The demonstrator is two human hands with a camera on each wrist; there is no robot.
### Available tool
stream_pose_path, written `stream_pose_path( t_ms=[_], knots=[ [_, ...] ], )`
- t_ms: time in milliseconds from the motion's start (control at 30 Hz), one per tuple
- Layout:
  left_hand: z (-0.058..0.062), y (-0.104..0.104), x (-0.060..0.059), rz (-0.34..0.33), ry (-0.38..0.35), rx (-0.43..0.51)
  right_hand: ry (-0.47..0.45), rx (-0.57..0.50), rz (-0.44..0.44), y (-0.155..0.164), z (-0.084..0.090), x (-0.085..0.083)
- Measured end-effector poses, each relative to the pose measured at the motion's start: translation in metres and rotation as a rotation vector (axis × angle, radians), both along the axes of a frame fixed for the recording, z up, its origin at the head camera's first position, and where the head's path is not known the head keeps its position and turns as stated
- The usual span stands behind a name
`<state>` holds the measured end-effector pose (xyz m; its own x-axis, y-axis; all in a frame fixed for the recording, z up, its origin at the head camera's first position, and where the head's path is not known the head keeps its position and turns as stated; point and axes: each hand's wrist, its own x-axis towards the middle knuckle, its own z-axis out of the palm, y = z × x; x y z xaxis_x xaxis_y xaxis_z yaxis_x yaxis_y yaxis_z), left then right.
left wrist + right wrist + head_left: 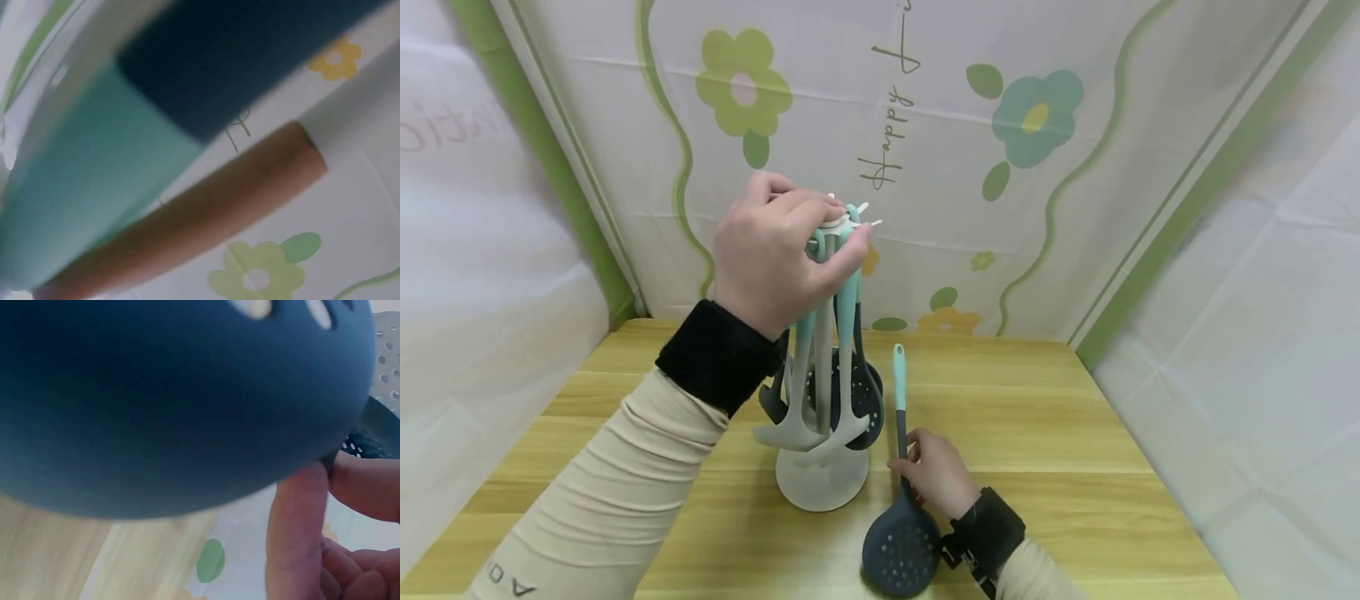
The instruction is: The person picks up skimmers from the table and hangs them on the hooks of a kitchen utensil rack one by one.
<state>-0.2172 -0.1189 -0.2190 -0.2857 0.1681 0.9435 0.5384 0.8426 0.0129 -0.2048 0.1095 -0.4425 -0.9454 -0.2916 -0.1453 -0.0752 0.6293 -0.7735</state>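
Observation:
My left hand (775, 250) grips the top of a white utensil stand (822, 483), thumb on the right side and fingers over the hooks. From the stand hang several utensils: pale grey ladles (793, 429) with mint handles and a dark perforated skimmer (868, 408). In the left wrist view, a mint-and-navy handle (100, 169) passes close beside a brown handle (194, 212) with a pale shaft. My right hand (940, 475) pinches the dark neck of another skimmer (901, 546), its mint handle end pointing away. That skimmer's round head fills much of the right wrist view.
A wood-grain table (1037, 433) lies beneath the stand. White cloth with printed flowers and the word "Happy" forms the back wall (820, 133). Side walls of white cloth (1240, 350) with green edges close in left and right.

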Motion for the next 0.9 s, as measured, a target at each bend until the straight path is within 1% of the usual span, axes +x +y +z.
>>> stream_pose_path(
  t_ms=[67,133,233,367,433,500,600,700,800,900],
  knots=[
    [-0.001,0.005,0.003,0.095,0.030,0.001,0.020,-0.005,-0.003,0.002,0.002,0.001],
    [-0.001,0.009,0.005,0.161,0.050,0.003,0.048,-0.001,-0.010,0.003,0.004,0.003],
    [-0.001,0.012,0.006,0.201,0.074,0.005,0.106,0.023,-0.025,0.004,0.008,0.005],
    [-0.002,0.012,0.008,0.219,0.120,-0.005,0.240,0.089,-0.041,0.005,0.013,0.009],
    [-0.002,0.012,0.009,0.222,0.137,-0.016,0.310,0.133,-0.050,0.006,0.014,0.011],
    [-0.002,0.012,0.010,0.220,0.142,-0.031,0.352,0.164,-0.062,0.006,0.016,0.012],
    [-0.001,0.012,0.012,0.202,0.129,-0.048,0.367,0.189,-0.083,0.006,0.019,0.012],
    [-0.001,0.012,0.013,0.175,0.118,-0.053,0.362,0.189,-0.101,0.007,0.022,0.013],
    [-0.001,0.009,0.010,0.129,0.118,-0.055,0.371,0.186,-0.110,0.007,0.024,0.014],
    [-0.001,0.004,0.006,0.066,0.117,-0.051,0.386,0.184,-0.117,0.008,0.024,0.015]
  ],
)
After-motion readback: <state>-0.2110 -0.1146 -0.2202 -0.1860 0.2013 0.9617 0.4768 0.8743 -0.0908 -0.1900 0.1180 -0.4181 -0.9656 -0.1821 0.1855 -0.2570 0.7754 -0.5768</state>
